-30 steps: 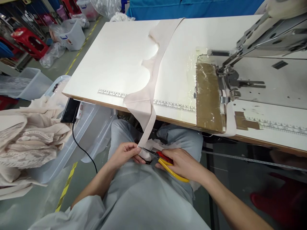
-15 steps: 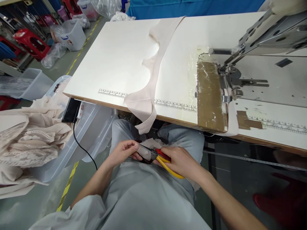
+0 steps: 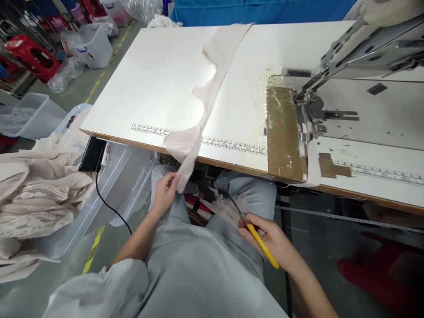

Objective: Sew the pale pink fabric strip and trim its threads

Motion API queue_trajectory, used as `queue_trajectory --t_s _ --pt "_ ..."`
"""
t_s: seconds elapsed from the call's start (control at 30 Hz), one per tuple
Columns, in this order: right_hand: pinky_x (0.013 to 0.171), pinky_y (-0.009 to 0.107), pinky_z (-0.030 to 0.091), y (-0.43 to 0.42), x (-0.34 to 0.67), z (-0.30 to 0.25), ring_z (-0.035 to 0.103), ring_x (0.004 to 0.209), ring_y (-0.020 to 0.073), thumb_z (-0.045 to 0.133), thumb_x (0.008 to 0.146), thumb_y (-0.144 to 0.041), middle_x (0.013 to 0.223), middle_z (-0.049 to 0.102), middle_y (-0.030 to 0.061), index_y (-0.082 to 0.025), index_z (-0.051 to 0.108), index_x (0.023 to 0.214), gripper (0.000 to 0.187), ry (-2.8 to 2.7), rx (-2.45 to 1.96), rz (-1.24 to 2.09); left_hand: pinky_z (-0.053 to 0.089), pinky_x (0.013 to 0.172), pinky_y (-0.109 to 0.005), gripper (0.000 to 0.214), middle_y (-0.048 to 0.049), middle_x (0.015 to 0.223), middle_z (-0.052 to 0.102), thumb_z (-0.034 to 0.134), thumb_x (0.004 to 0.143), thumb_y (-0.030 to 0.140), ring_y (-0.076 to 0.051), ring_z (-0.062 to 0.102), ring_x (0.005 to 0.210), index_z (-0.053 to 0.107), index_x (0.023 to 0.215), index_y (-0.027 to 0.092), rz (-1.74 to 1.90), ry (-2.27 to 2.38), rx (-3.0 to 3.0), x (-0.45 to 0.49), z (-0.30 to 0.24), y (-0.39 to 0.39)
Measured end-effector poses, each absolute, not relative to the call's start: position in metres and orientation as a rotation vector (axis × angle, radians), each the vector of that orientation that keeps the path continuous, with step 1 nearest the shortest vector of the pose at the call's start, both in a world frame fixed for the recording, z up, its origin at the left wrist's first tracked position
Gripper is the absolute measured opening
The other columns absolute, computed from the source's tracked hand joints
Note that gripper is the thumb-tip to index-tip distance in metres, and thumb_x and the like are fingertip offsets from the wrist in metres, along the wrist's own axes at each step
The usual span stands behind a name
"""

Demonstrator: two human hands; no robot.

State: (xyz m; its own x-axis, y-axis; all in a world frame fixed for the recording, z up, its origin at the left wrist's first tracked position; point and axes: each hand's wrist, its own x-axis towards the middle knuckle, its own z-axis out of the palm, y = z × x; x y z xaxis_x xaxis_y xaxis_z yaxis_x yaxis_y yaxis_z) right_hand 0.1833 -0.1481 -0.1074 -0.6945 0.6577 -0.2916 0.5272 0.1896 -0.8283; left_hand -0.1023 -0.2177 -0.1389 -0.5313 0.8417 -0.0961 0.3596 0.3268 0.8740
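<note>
A long beige fabric strip [image 3: 212, 84] with scalloped cut-outs lies across the white sewing table [image 3: 159, 79], and its near end hangs over the front edge. My left hand [image 3: 164, 195] pinches that hanging end just below the table edge. My right hand [image 3: 270, 240] is lower and to the right, over my lap, closed round yellow-handled scissors [image 3: 255, 234] whose blades point up and to the left. Small beige fabric offcuts [image 3: 222, 207] lie on my lap between my hands.
A sewing machine [image 3: 347, 75] stands on the table's right part, beside a taped brown patch [image 3: 285, 132]. Printed rulers run along the table's front edge. Clear plastic bins [image 3: 122, 176] and a heap of lace fabric [image 3: 36, 198] sit at my left. A black phone [image 3: 90, 153] with cable hangs there.
The strip's end was cut by the scissors in my lap. My left hand has since risen to grip the hanging end near the table edge, while my right hand drew the scissors away to the right.
</note>
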Motion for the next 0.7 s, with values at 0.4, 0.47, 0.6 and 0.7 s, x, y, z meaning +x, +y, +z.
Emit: queue_trajectory --t_s 0.4,0.47,0.6,0.7 --pt "0.054 0.024 0.037 -0.154 0.179 -0.122 0.044 0.061 0.0148 0.057 0.083 -0.054 0.063 0.046 -0.0027 -0.021 0.049 0.068 0.037 -2.207 -1.150 1.711 0.050 0.065 -0.027 0.036 -0.0067 0.100 0.068 0.045 0.093 0.042 -0.018 0.064 0.080 0.060 0.120 0.023 0.830 1.300 0.904 -0.058 -0.108 -0.257" --pt "0.053 0.025 0.036 -0.157 0.174 -0.118 0.042 0.060 0.0146 0.055 0.084 -0.055 0.063 0.044 -0.0030 -0.022 0.047 0.067 0.039 -2.251 -1.109 1.736 0.049 0.066 -0.025 0.034 -0.0069 0.101 0.067 0.051 0.091 0.041 -0.017 0.063 0.081 0.061 0.118 0.022 0.834 1.273 0.982 -0.047 -0.094 -0.250" --pt "0.054 0.025 0.036 -0.157 0.173 -0.112 0.043 0.060 0.0149 0.052 0.086 -0.058 0.063 0.045 -0.0024 -0.022 0.045 0.067 0.041 -2.320 -1.068 1.789 0.044 0.065 -0.025 0.026 -0.0062 0.090 0.062 0.059 0.087 0.040 -0.014 0.055 0.073 0.066 0.074 0.019 0.924 1.641 1.281 -0.049 -0.086 -0.242" --pt "0.055 0.026 0.036 -0.154 0.173 -0.110 0.044 0.061 0.0155 0.053 0.086 -0.059 0.064 0.048 -0.0017 -0.022 0.046 0.068 0.042 -2.382 -1.042 1.805 0.043 0.057 -0.023 0.035 -0.0077 0.098 0.061 0.057 0.088 0.045 -0.010 0.055 0.063 0.062 0.068 0.016 0.936 1.615 1.207 -0.054 -0.087 -0.244"
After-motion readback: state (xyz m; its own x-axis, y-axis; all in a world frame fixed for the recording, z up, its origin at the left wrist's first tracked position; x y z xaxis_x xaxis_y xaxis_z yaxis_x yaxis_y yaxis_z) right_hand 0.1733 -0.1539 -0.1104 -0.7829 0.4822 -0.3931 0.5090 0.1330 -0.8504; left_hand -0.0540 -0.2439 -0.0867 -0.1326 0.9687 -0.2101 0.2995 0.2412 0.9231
